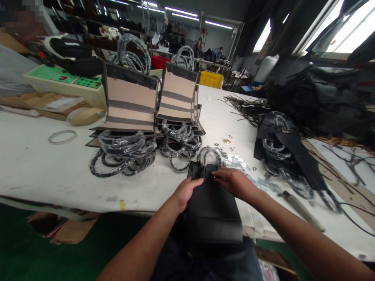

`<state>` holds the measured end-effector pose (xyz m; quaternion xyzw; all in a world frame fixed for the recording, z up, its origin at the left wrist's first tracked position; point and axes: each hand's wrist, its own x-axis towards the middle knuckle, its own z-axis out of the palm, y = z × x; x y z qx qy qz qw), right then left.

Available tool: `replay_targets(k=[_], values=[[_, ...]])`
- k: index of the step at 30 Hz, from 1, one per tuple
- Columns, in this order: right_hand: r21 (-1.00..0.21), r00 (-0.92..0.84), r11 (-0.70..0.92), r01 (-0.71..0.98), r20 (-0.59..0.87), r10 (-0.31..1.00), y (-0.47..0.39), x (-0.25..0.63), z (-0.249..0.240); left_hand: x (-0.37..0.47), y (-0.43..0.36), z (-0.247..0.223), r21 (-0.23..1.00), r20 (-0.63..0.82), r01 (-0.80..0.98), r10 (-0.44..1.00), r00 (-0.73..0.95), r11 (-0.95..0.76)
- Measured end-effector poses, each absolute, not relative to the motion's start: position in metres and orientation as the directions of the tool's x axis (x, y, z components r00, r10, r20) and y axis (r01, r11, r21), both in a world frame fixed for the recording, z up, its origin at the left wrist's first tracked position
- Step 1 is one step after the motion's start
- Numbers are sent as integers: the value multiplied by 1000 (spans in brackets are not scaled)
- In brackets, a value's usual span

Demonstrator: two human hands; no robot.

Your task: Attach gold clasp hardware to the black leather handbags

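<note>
A black leather bag panel [213, 199] lies in front of me, its near end over the table edge. A plastic-wrapped handle [211, 151] stands at its far end, with gold-coloured hardware by the handle's left foot. My left hand [185, 194] is closed on the panel's left edge, thumb on top and fingers hidden beneath. My right hand [233, 181] is pinched at the handle's right foot. A small gold-coloured glint shows at its fingertips, but what it holds is too small to make out.
Stacked bag panels [131, 97] with wrapped handles stand to the left. Small metal plates [238, 160] lie scattered beyond my right hand. More black bag pieces [287, 144], a grey-green bar-shaped tool [304, 210] and thin dark strips [246, 105] lie right. A green-topped machine [64, 78] stands back left.
</note>
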<state>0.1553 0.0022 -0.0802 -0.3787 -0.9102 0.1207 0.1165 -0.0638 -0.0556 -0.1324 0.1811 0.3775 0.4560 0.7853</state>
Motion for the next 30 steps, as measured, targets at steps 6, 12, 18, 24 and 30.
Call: replay_targets(k=[6, 12, 18, 24, 30], values=[[-337, -731, 720, 607, 118, 672, 4, 157, -82, -63, -55, -134, 628, -450, -582, 851, 271, 517], [-387, -701, 681, 622, 111, 704, -1, 155, -76, -62, -56, -129, 629, -463, -578, 848, 258, 520], [-421, -670, 647, 636, 115, 733, -3, 153, -76, -61, -56, -126, 636, -476, -567, 845, 246, 523], [-377, -671, 650, 660, 93, 735, 1, 151, -78, -61, -55, -127, 642, -482, -556, 841, 244, 529], [-382, -693, 666, 640, 87, 716, 4, 155, -82, -59, -56, -127, 638, -492, -570, 843, 215, 518]])
